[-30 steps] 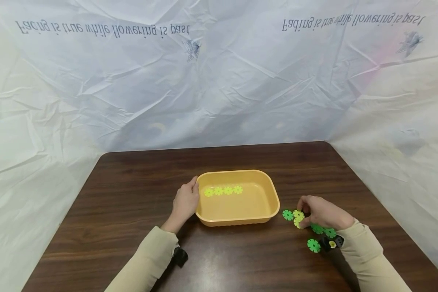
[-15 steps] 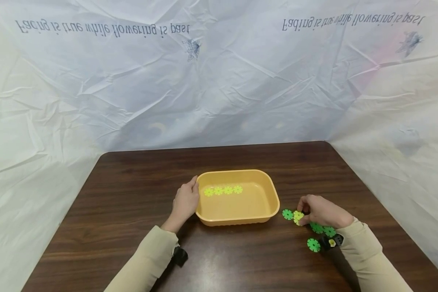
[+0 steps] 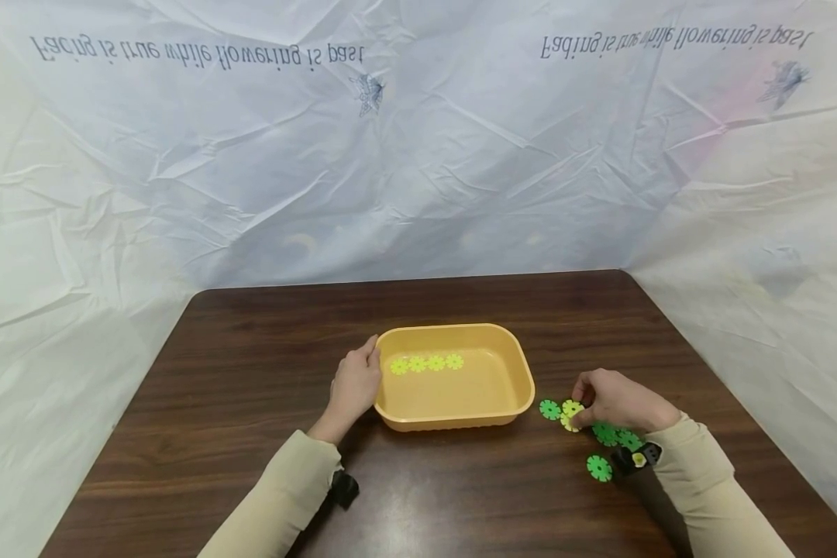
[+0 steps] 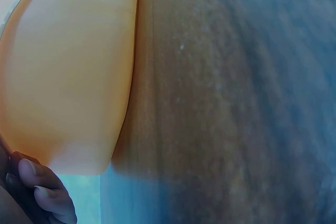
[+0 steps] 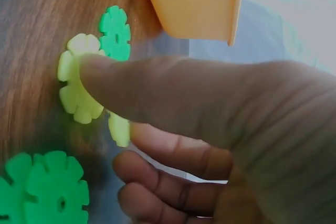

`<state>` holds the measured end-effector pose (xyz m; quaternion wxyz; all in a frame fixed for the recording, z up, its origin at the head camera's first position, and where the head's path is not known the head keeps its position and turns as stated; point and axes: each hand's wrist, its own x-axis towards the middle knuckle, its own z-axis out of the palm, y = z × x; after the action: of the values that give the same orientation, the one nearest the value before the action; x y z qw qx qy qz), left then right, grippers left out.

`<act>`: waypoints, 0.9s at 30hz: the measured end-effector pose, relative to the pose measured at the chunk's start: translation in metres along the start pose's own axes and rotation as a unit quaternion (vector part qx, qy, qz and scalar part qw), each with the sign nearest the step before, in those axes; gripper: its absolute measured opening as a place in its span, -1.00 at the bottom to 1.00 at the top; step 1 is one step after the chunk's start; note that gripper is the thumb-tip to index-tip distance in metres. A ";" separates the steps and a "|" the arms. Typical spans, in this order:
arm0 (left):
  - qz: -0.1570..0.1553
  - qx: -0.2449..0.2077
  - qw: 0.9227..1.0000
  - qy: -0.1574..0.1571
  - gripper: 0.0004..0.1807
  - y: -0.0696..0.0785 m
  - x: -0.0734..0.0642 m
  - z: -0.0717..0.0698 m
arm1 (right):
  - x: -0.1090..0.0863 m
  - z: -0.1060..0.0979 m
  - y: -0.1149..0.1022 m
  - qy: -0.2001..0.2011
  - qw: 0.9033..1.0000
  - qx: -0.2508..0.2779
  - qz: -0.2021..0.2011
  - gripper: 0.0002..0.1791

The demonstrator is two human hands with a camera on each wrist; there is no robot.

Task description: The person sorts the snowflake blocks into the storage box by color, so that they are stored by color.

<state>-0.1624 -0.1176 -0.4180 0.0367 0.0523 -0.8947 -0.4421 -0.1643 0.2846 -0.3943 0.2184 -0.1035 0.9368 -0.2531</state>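
My left hand [image 3: 353, 385] grips the left side of a yellow plastic basin [image 3: 453, 425]; its curled fingers [image 4: 50, 192] show at the basin's end in the left wrist view. Inside the basin lies a row of several yellow snowflake discs [image 3: 435, 363]. To the right of the basin, my right hand [image 3: 621, 400] pinches a notched yellow snowflake disc [image 5: 79, 90], the thumb on its face. A second yellow disc [image 5: 119, 129] shows by the index finger. A green disc [image 3: 549, 409] lies just left of these two.
More green discs [image 3: 605, 434] lie under and beside the right hand, partly hidden. One green disc [image 3: 599, 468] is apart, nearer the front. The dark wooden table [image 3: 251, 372] is bordered by pale hanging cloth [image 3: 418, 155] with printed lettering.
The lower yellow disc has tilted and shifted slightly up against the other one, with the right thumb on it. My left hand and the basin have stayed in place.
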 end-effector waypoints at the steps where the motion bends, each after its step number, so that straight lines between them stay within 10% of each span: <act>1: -0.002 -0.001 1.000 -0.001 -0.52 0.000 0.000 0.000 | 0.000 0.000 0.000 0.002 1.000 0.005 0.000 -0.59; 13: 0.002 -0.002 1.000 -0.002 -0.51 0.000 0.000 0.000 | 0.000 -0.008 -0.005 0.030 0.999 -0.002 -0.043 -0.63; 27: 0.007 0.000 1.000 0.003 -0.52 0.000 0.000 0.000 | 0.003 -0.016 -0.013 0.171 0.980 -0.011 -0.105 -0.63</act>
<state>-0.1625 -0.1176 -0.4184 0.0426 0.0477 -0.8949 -0.4416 -0.1733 0.2795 -0.3762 0.0263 -0.1592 0.9469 -0.2781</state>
